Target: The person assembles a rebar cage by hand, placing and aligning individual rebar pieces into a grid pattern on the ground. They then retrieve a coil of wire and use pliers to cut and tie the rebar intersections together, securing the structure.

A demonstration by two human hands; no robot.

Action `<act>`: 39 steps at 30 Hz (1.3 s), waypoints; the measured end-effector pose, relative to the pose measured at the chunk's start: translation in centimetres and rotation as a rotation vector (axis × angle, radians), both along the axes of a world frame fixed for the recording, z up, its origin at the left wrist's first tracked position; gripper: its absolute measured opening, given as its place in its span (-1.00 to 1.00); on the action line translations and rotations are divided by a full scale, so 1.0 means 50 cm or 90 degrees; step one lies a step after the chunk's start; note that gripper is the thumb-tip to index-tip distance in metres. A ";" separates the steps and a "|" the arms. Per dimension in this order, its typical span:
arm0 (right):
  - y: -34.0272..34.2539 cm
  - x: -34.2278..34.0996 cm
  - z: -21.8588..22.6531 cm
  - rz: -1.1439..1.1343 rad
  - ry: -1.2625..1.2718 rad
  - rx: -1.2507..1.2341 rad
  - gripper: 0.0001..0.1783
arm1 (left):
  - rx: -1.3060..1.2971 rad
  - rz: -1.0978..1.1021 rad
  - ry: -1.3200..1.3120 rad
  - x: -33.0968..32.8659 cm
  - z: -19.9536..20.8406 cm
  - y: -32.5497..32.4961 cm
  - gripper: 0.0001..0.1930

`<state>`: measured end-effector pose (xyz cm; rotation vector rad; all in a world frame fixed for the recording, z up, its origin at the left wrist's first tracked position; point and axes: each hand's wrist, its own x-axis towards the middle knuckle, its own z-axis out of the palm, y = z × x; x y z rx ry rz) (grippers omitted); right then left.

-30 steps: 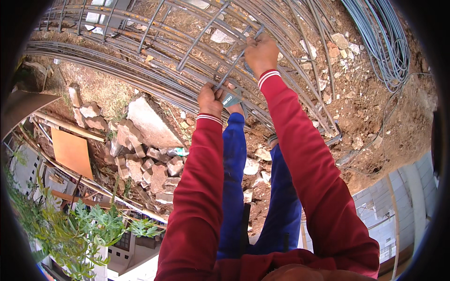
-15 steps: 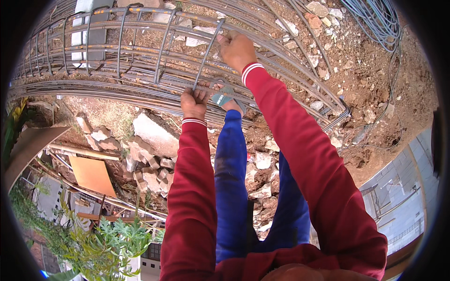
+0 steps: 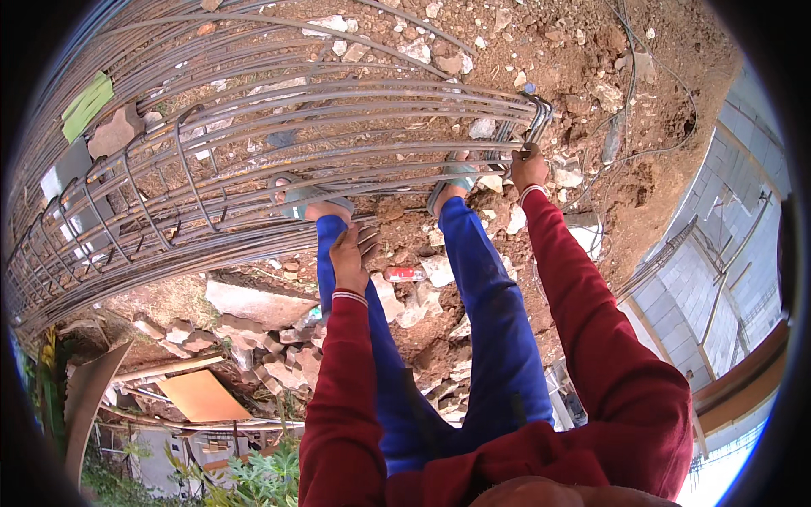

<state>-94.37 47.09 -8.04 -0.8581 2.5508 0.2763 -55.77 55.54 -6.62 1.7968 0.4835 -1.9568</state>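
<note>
A long cage of steel rebar [image 3: 338,150] crosses in front of me, with bent square stirrups [image 3: 196,169] spaced along its left part. At its right end a bunch of stirrups [image 3: 541,118] is packed close together. My right hand [image 3: 530,171] is closed around the end of a near bar, just below that bunch; its fingertips are partly hidden. Beside my left shin, my left hand [image 3: 348,260] holds nothing, its fingers apart. My sandalled feet [image 3: 308,201] stand among the near bars.
More loose rebar [image 3: 169,38] lies beyond the cage. Broken stones [image 3: 414,308] and a red can-like item [image 3: 405,275] lie on the dirt near my legs. Thin wire [image 3: 629,93] trails at the right by a grey block wall [image 3: 676,296]. An orange board [image 3: 204,395] sits lower left.
I have shifted right along the cage. My left hand has let go of the stirrup and drawn back. My right hand has moved to the bar end by the bunched stirrups.
</note>
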 end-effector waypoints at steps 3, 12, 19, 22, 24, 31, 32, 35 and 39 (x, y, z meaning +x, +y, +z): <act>0.001 -0.075 -0.050 -0.046 0.037 0.084 -0.48 | 0.002 -0.020 0.052 -0.109 0.002 -0.006 -0.59; 0.029 -0.099 -0.120 -0.035 -0.167 -0.103 -0.75 | 0.059 0.020 0.191 -0.359 -0.037 0.022 -0.55; 0.020 -0.015 -0.105 0.155 -0.273 -0.148 -0.80 | 0.107 0.222 0.223 -0.492 -0.100 0.021 -0.58; -0.003 0.026 -0.100 0.134 -0.288 -0.112 -0.79 | 0.121 0.353 0.205 -0.488 -0.113 0.017 -0.64; -0.020 0.047 -0.092 0.169 -0.255 -0.091 -0.80 | 0.118 0.348 0.198 -0.479 -0.120 0.008 -0.66; -0.034 0.052 -0.050 0.170 -0.175 -0.088 -0.76 | 0.113 0.172 0.168 -0.475 -0.125 -0.019 -0.84; -0.030 0.046 -0.048 0.147 -0.200 -0.084 -0.75 | 0.105 0.155 0.156 -0.474 -0.123 -0.017 -0.84; -0.019 0.032 -0.055 0.040 -0.278 -0.090 -0.75 | 0.073 0.101 0.130 -0.470 -0.120 -0.006 -0.85; -0.013 0.034 -0.069 -0.039 -0.348 -0.183 -0.78 | -0.041 -0.001 0.116 -0.474 -0.105 -0.001 -0.88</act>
